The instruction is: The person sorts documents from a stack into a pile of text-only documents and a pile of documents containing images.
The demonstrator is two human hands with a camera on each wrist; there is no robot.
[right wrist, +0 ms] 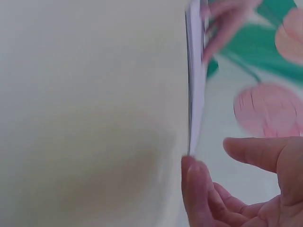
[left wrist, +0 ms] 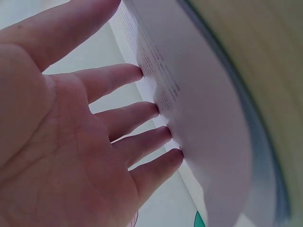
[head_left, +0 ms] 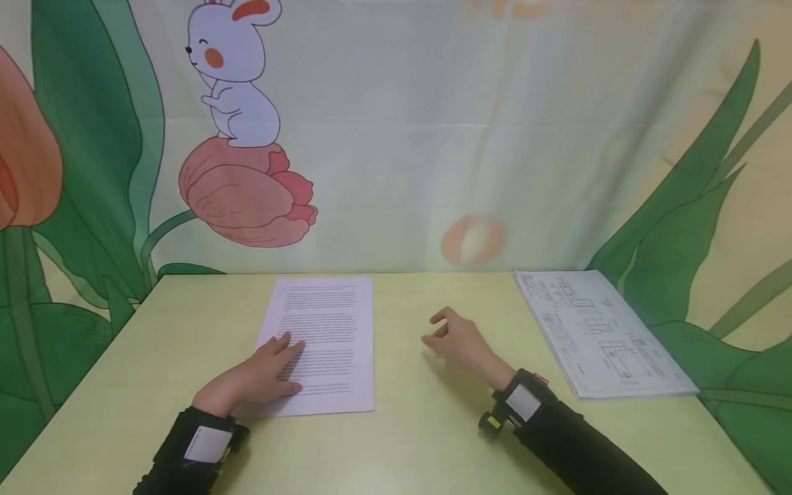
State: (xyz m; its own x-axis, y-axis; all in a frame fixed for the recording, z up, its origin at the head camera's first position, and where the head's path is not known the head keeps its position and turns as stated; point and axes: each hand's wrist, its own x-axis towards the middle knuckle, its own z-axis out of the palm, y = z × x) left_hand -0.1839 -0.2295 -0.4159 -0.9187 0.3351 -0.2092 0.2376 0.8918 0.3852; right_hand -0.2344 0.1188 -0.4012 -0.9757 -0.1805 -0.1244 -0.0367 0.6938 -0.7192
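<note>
A stack of white printed paper [head_left: 328,344] lies on the table, left of the middle. My left hand [head_left: 262,375] rests on its left side with the fingers spread, and in the left wrist view the fingertips press on the printed text [left wrist: 154,71]. My right hand [head_left: 460,344] hovers over the table between two stacks, thumb and fingers loosely bent and apart, holding nothing. In the right wrist view a gap shows between thumb and fingers, and the paper stack's edge [right wrist: 195,94] appears beyond them.
At the right edge of the pale yellow table [head_left: 421,440] lies a second stack of sheets with line drawings [head_left: 603,337]. Behind the table hangs a curtain [head_left: 396,137] printed with a rabbit, tulips and leaves. Each wrist carries a strapped-on camera.
</note>
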